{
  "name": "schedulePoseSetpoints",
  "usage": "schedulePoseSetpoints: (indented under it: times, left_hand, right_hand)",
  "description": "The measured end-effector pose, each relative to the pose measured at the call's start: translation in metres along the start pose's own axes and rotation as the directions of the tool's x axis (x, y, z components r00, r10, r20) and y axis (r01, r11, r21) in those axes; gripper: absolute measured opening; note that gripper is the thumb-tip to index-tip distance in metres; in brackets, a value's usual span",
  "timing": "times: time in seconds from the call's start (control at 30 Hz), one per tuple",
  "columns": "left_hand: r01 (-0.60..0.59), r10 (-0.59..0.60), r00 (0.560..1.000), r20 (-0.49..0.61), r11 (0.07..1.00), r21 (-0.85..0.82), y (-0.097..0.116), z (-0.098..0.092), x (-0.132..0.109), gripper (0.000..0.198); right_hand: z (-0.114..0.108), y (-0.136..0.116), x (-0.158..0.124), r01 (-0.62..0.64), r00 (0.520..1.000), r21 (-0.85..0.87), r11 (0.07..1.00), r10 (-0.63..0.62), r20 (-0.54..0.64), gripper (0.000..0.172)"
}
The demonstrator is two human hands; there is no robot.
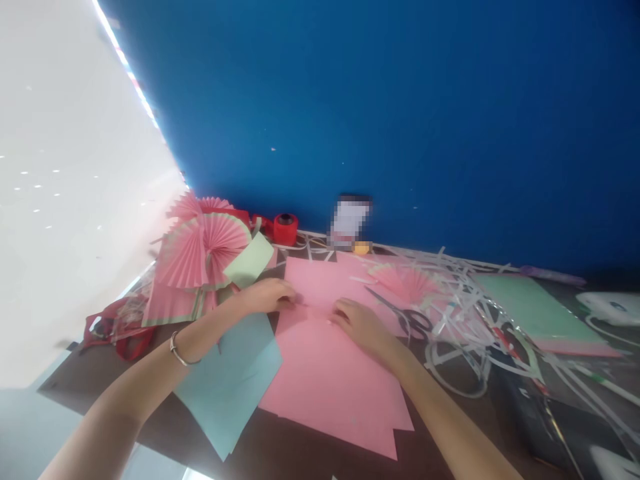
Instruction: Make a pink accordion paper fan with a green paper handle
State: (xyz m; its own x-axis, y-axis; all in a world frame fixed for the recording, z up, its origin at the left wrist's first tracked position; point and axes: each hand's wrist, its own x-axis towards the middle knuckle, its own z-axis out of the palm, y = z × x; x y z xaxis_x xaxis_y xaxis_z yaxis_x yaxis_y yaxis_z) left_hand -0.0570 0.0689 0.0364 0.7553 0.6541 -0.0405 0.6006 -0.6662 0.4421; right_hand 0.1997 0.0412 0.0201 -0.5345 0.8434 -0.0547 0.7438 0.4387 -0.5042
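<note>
A stack of pink paper sheets (pixel 340 387) lies on the dark table between my hands, with a horizontal edge or crease across its upper part. My left hand (pixel 270 295) is closed, its curled fingers at the left end of that edge. At the right end, my right hand (pixel 355 323) is closed too, fingers bent down onto the paper. Their fingertips are partly hidden. Under my left forearm, a light blue sheet (pixel 235 380) overlaps the table. Scissors with dark handles (pixel 407 317) lie beside my right hand, and a pale green piece of paper (pixel 251 259) is beyond my left wrist.
Pleated pink fans (pixel 205 247) with green edges pile up at left. Red tape (pixel 285 230) and a blurred phone-like object (pixel 351 221) stand by the blue wall. A tangle of white paper strips (pixel 465 313) and green sheets (pixel 535 303) occupy the right.
</note>
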Motion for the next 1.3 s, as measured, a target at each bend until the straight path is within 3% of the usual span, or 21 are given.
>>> schedulePoseSetpoints:
  times: [0.17, 0.33, 0.6, 0.77, 0.93, 1.13, 1.3]
  left_hand:
    - [0.042, -0.041, 0.999, -0.021, 0.998, 0.056, 0.017, 0.007, 0.016, 0.024]
    - [-0.023, 0.026, 0.999, -0.031, 0.997, 0.078, 0.025, 0.013, 0.024, 0.025]
    - [-0.018, 0.019, 1.0, -0.023, 0.998, 0.058, 0.023, 0.016, 0.025, 0.019]
    - [-0.079, 0.08, 0.995, 0.06, 0.997, -0.02, 0.022, 0.01, 0.025, 0.02]
    - [-0.117, 0.124, 0.99, 0.069, 0.988, -0.096, 0.016, 0.004, 0.02, 0.024]
    - [-0.08, 0.089, 0.992, 0.085, 0.991, -0.104, 0.001, 0.001, 0.008, 0.026]
    - [-0.075, 0.082, 0.994, 0.076, 0.993, -0.092, -0.005, 0.002, 0.0, 0.028]
  right_hand:
    - [-0.002, 0.0, 0.0, 0.001, 1.0, 0.01, 1.0, -0.001, 0.019, 0.019]
    - [-0.009, -0.007, -0.003, -0.009, 0.999, 0.034, 0.999, 0.007, 0.033, 0.019]
    - [-0.013, -0.007, -0.006, 0.011, 0.999, 0.069, 0.998, -0.013, 0.038, 0.016]
    - [-0.021, -0.005, -0.01, 0.032, 0.995, 0.113, 0.993, -0.042, 0.091, 0.017]
    - [-0.022, 0.002, -0.012, 0.036, 0.994, 0.073, 0.997, -0.044, 0.104, 0.018]
    - [-0.022, 0.018, -0.015, -0.071, 0.993, -0.047, 0.996, 0.075, 0.088, 0.019]
    - [-0.028, 0.022, -0.02, -0.044, 0.995, -0.066, 0.997, 0.05, 0.091, 0.017]
